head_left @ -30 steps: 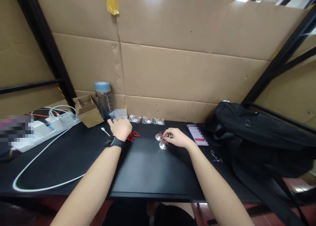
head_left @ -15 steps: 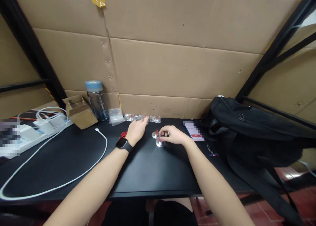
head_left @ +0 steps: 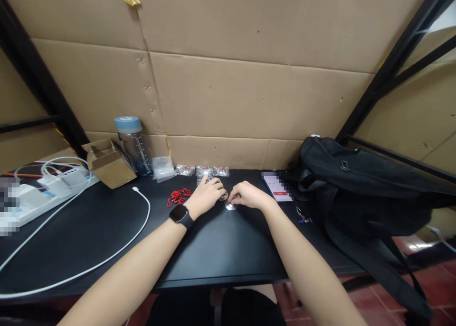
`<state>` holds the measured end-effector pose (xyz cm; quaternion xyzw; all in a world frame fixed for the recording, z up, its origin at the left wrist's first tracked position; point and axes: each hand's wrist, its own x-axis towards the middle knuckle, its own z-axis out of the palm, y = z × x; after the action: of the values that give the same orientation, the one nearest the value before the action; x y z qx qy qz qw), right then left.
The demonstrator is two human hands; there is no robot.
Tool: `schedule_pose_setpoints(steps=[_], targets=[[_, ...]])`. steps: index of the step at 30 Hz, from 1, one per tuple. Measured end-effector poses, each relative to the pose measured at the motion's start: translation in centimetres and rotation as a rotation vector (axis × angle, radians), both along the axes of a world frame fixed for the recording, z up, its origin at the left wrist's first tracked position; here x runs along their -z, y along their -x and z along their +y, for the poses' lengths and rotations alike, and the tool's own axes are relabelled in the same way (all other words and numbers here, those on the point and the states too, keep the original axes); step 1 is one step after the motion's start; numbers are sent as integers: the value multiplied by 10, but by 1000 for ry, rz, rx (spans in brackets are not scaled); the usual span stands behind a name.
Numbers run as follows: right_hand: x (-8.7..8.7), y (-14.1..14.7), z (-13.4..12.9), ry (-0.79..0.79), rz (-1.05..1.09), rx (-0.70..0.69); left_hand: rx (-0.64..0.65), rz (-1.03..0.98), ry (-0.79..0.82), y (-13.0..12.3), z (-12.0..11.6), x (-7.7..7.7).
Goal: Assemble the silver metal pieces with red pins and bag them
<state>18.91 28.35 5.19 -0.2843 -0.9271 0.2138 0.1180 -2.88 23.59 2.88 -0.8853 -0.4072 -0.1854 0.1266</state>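
My left hand (head_left: 205, 195), wearing a black watch (head_left: 180, 214), has its fingers closed on one small silvery finger cymbal (head_left: 224, 197), mostly covered by the fingertips. Just right of it, my right hand (head_left: 247, 194) pinches the red cord loop of a second finger cymbal (head_left: 231, 206), whose shiny disc is low over or on the black table; which of these, I cannot tell. A heap of red cord loops (head_left: 178, 197) lies left of my left hand. Behind the hands are clear plastic packets (head_left: 185, 170) holding silvery discs with red bits.
On the left stand a power strip (head_left: 21, 207) with a white cable (head_left: 146, 212), an opened cardboard box (head_left: 110, 164) and a blue-lidded bottle (head_left: 133, 143). Flattened clear bags (head_left: 163, 168) lie beside it. A phone (head_left: 277, 186), a small keychain (head_left: 303, 217) and a black backpack (head_left: 363, 188) occupy the right.
My left hand has drawn back from the packets to the left finger cymbal. Another packet now lies nearer the hand. My right hand stays at the right cymbal.
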Motion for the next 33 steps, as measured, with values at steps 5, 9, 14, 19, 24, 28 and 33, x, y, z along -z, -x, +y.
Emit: schedule_pose_setpoints(steps=[5, 9, 14, 19, 24, 28, 33], targets=[[0, -1, 0, 7, -46, 62, -49, 4, -31, 1, 1, -1], [-5, 0, -3, -52, -93, 136, -92, 38, -65, -2, 0, -2], [-9, -5, -4, -144, -132, 220, -129, 50, -101, -8, -6, -6], [-9, -8, -4, -94, -76, 186, -150, -107, -19, -5, -11, -10], [-16, -1, -3, -149, 352, 292, -241, -344, 45, 5, -8, -15], [-16, 6, -2, -60, 604, 360, -336, -535, 78, 6, -6, -17], [-5, 19, -5, 108, 760, 342, -385, -704, 180, 2, -5, -19]])
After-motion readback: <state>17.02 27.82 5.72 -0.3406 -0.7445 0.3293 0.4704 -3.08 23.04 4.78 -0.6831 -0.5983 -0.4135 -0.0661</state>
